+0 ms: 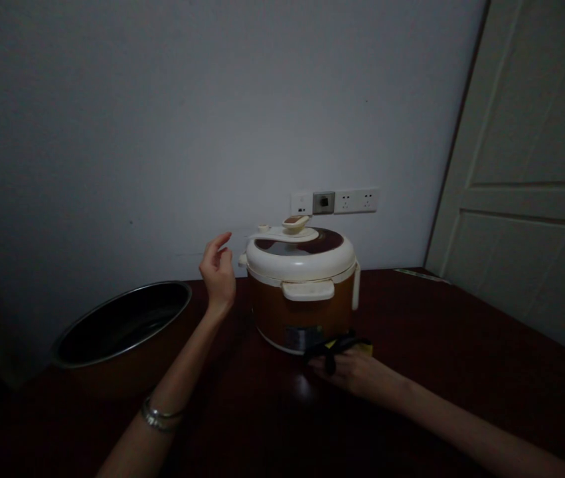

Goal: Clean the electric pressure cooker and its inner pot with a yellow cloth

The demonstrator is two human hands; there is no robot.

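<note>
A pressure cooker [297, 292] with a white lid rim, brown sides and a knob on top stands upright on the dark table, its lid on. My left hand [218, 275] is raised just left of the cooker, fingers loosely bent and apart, with nothing visible in it. In front of the cooker's base, low over the table, my right hand [349, 373] is closed around a dark looped bundle with yellow parts [334, 346]. Dim light hides what kind of thing the bundle is. Some of its loops overlap the cooker's lower front.
On the left a large inner pot [123, 325] with a dark inside and metal rim leans tilted. Wall sockets [356, 200] sit behind the cooker. A panelled door [526, 199] rises at the right, beyond the dark red table [436, 332].
</note>
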